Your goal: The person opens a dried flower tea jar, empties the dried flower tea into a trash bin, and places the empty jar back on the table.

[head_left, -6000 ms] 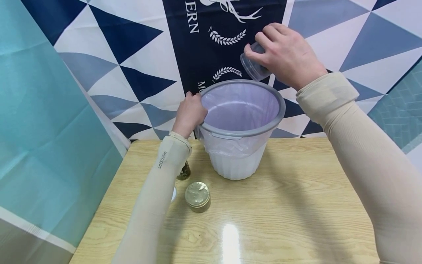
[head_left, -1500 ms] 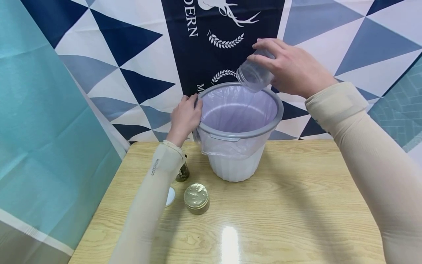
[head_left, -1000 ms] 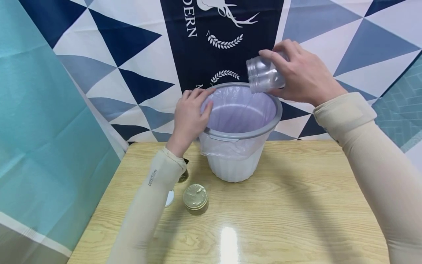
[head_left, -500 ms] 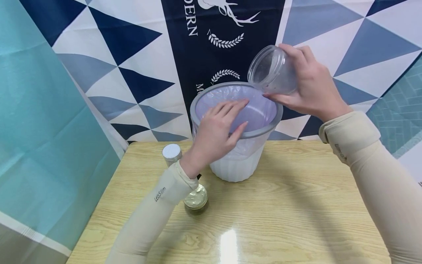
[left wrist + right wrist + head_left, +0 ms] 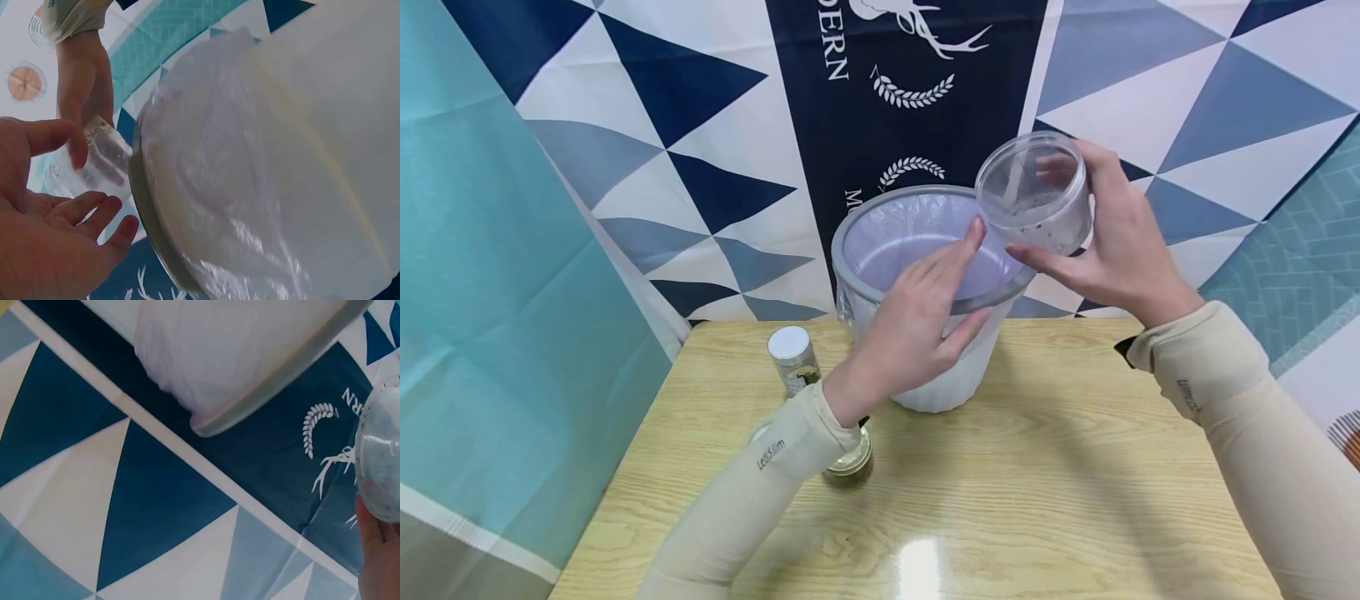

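My right hand grips a clear plastic jar, thumb low on its near side and fingers round the far side. The lidless jar is tilted, its mouth facing up and left over the right side of a lined bin; small dark specks cling inside. My left hand extends across the front of the bin, fingers nearly straight and fingertips close to the jar's mouth. Whether they touch it, I cannot tell. The white bin has a grey rim and a thin plastic liner. In the right wrist view the jar shows at the right edge.
A white-lidded jar with a label stands on the wooden table left of the bin. In front, a gold-lidded jar is partly hidden by my left forearm. A patterned cloth hangs directly behind the bin.
My left hand has left the bin's rim and moved right, towards the jar. My right hand has turned the jar from mouth-down to mouth-up and brought it slightly right.
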The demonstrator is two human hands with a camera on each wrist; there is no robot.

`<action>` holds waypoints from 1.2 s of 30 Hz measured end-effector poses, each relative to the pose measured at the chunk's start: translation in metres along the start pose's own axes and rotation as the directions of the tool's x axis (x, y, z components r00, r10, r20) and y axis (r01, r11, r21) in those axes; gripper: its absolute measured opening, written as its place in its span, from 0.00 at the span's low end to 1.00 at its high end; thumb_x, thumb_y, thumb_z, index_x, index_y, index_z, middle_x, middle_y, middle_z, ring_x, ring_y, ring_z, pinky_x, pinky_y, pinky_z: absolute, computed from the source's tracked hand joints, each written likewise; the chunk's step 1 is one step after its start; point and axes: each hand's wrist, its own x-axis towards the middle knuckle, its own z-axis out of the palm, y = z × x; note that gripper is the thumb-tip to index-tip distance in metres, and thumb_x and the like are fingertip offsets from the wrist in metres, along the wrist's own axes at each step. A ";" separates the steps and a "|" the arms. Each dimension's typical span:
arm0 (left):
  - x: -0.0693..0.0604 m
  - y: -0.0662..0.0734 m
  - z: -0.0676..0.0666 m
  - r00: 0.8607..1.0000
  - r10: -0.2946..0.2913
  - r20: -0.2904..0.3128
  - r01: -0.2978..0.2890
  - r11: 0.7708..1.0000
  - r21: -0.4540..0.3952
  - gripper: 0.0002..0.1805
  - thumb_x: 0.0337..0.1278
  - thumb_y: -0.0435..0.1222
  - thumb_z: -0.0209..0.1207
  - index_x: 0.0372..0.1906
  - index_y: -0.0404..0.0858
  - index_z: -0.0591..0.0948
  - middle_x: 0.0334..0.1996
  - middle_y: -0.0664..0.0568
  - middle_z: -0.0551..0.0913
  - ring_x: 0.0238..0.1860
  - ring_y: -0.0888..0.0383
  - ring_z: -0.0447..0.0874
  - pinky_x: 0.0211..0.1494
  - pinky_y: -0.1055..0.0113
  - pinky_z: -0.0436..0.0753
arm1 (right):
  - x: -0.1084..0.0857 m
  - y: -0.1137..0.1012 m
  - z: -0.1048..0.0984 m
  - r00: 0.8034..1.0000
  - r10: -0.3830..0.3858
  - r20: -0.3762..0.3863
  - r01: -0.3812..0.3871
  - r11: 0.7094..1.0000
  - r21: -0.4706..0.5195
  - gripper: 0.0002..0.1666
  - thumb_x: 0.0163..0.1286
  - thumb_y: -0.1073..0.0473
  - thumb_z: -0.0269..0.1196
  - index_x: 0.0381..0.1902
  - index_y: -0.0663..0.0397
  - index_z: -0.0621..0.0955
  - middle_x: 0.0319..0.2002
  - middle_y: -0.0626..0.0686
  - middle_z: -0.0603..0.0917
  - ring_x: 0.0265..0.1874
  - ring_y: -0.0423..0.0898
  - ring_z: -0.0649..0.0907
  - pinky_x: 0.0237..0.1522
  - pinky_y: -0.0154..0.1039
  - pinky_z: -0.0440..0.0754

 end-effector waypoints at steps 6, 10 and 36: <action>-0.007 0.009 0.006 0.999 0.032 0.036 -0.032 0.999 -0.002 0.45 0.71 0.41 0.61 0.82 0.29 0.50 0.78 0.41 0.65 0.78 0.48 0.66 0.83 0.62 0.59 | -0.015 -0.005 0.000 1.000 -0.022 -0.010 0.022 0.998 0.061 0.64 0.45 0.61 0.81 0.78 0.50 0.61 0.64 0.59 0.80 0.60 0.54 0.80 0.62 0.25 0.71; -0.010 0.014 0.008 0.998 0.039 0.039 -0.039 0.999 -0.006 0.45 0.72 0.41 0.60 0.82 0.31 0.51 0.80 0.42 0.62 0.79 0.50 0.63 0.84 0.62 0.57 | -0.022 -0.006 -0.003 0.998 -0.058 -0.013 0.059 0.996 0.066 0.68 0.44 0.61 0.81 0.80 0.54 0.56 0.62 0.62 0.81 0.62 0.46 0.81 0.65 0.26 0.73; -0.052 0.039 0.044 0.976 0.113 0.188 -0.093 0.989 -0.112 0.47 0.69 0.40 0.64 0.81 0.28 0.51 0.81 0.39 0.57 0.81 0.48 0.59 0.84 0.60 0.58 | -0.109 -0.011 0.003 0.998 0.045 -0.035 -0.042 0.996 0.075 0.64 0.55 0.24 0.68 0.75 0.62 0.64 0.59 0.65 0.81 0.60 0.30 0.77 0.57 0.19 0.71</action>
